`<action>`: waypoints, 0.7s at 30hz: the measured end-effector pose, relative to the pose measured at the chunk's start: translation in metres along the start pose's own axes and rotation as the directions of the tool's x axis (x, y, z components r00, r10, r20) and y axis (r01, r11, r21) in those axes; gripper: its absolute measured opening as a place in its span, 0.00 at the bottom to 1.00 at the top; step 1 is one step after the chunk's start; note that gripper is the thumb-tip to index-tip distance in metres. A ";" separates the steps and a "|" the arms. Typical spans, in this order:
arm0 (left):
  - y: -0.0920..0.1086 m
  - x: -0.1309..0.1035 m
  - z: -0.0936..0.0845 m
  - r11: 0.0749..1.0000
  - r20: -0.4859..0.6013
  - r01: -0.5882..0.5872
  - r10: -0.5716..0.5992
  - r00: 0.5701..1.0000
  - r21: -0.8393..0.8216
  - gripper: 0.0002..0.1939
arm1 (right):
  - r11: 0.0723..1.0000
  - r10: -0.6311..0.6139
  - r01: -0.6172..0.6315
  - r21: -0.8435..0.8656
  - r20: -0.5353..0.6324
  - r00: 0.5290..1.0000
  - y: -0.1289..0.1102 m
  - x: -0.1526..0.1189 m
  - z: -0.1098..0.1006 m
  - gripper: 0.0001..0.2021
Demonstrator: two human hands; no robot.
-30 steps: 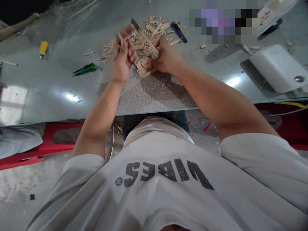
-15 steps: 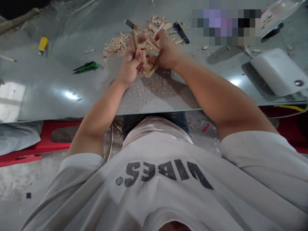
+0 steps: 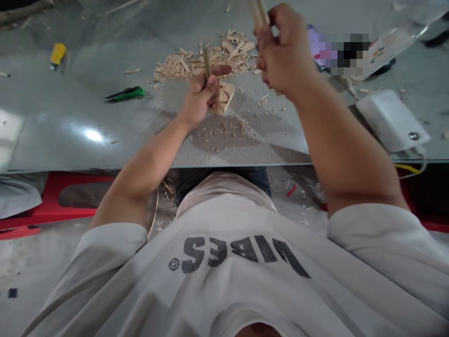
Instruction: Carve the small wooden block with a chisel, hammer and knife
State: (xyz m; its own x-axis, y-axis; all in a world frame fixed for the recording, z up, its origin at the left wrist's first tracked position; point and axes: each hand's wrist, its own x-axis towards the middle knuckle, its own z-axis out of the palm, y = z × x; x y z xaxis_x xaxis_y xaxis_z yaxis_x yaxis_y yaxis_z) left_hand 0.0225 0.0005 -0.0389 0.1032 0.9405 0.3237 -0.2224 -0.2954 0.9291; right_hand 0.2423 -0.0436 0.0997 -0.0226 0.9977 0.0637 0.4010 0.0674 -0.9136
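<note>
- Grey, glossy counter [image 3: 70, 117] with a pile of wood shavings [image 3: 206, 58], a green utility knife [image 3: 124, 94], a white box [image 3: 391, 119].
- Left hand [image 3: 201, 96] clenched around an upright wooden tool handle [image 3: 207, 63], pressed onto a flat wood piece [image 3: 224, 96] on the counter.
- Right hand [image 3: 284, 51] raised, fisted around a wooden stick [image 3: 258, 14].

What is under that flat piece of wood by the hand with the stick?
The flat wood piece lies on a grey textured mat sprinkled with wood chips. The left hand, gripping a wooden-handled tool, covers its left edge, so that part is hidden.
</note>
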 end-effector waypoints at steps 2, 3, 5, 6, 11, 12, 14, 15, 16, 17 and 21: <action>0.000 0.001 -0.001 0.999 0.065 0.014 -0.012 0.998 -0.038 0.29 | 0.996 -0.062 0.060 -0.071 -0.025 0.998 -0.006 -0.022 -0.023 0.09; 0.000 0.002 -0.002 0.998 0.094 0.020 -0.014 0.995 -0.057 0.26 | 0.991 -0.070 0.068 -0.114 -0.010 0.998 -0.007 -0.034 -0.034 0.10; -0.001 0.004 -0.003 0.996 0.113 0.020 -0.011 0.993 -0.083 0.23 | 0.981 -0.050 0.063 -0.186 0.072 0.996 -0.011 -0.058 -0.053 0.14; -0.001 0.005 -0.004 0.996 0.115 0.023 -0.013 0.993 -0.088 0.24 | 0.974 -0.035 0.051 -0.221 0.078 0.996 -0.013 -0.069 -0.061 0.20; -0.009 0.007 -0.009 0.992 0.160 0.072 -0.054 0.986 -0.107 0.28 | 0.947 -0.084 0.107 -0.303 0.089 0.992 -0.037 -0.103 -0.078 0.44; -0.012 0.008 -0.011 0.991 0.167 0.076 -0.058 0.984 -0.107 0.29 | 0.939 -0.095 0.126 -0.320 0.111 0.989 -0.043 -0.106 -0.078 0.47; -0.022 0.011 -0.013 0.992 0.157 0.077 -0.060 0.986 -0.103 0.32 | 0.926 -0.127 0.165 -0.338 0.131 0.983 -0.053 -0.110 -0.076 0.51; -0.028 0.014 -0.015 0.992 0.157 0.079 -0.063 0.986 -0.100 0.33 | 0.925 -0.153 0.182 -0.332 0.112 0.982 -0.056 -0.110 -0.075 0.50; -0.034 0.017 -0.016 0.992 0.163 0.083 -0.067 0.984 -0.099 0.35 | 0.927 -0.182 0.196 -0.321 0.075 0.980 -0.058 -0.110 -0.075 0.48; -0.041 0.020 -0.018 0.991 0.174 0.087 -0.069 0.982 -0.102 0.37 | 0.924 -0.198 0.204 -0.322 0.050 0.979 -0.058 -0.109 -0.074 0.46; -0.061 0.031 -0.023 0.984 0.226 0.120 -0.087 0.970 -0.133 0.38 | 0.848 -0.018 0.160 -0.505 0.274 0.962 -0.051 -0.105 -0.076 0.45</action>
State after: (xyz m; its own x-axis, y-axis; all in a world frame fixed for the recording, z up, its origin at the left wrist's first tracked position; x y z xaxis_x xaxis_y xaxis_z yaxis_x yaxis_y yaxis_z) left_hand 0.0167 0.0514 -0.0897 0.3390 0.9002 0.2733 -0.3351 -0.1559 0.9292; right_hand 0.2942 -0.1526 0.1700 -0.2801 0.9594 -0.0322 0.7991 0.2144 -0.5616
